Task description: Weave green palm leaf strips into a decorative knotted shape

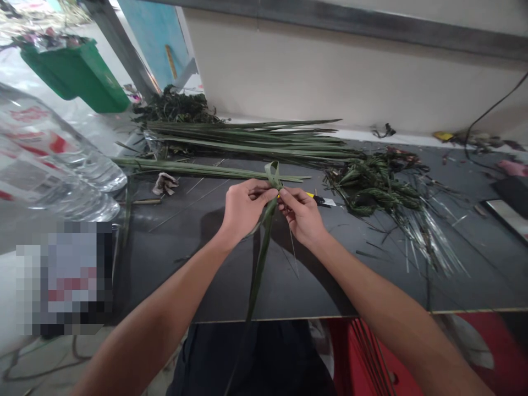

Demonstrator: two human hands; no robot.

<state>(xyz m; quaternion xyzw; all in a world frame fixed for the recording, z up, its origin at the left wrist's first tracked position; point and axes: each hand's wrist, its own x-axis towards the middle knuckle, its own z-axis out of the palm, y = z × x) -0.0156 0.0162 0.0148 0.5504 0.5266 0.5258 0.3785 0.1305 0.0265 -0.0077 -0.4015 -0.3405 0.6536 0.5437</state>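
Note:
Between my two hands, above the dark table, is a green leaf strip (263,250) with a loop standing up at its top and a long tail hanging toward the table's front edge. My left hand (246,208) pinches the folded part from the left, thumb against fingers. From the right, my right hand (303,213) pinches the same folded part, fingertips close to the left thumb. A thin stem hangs below the right fingers. Behind the right hand lies a yellow and black cutter (324,201) with its blade pointing right, partly hidden.
Long green leaves (247,144) lie across the back of the table (165,286). Woven green pieces (379,184) are piled at the right. Clear bottles (49,154) stand at the left, near a crumpled scrap (165,183). A green bin (78,74) is beyond.

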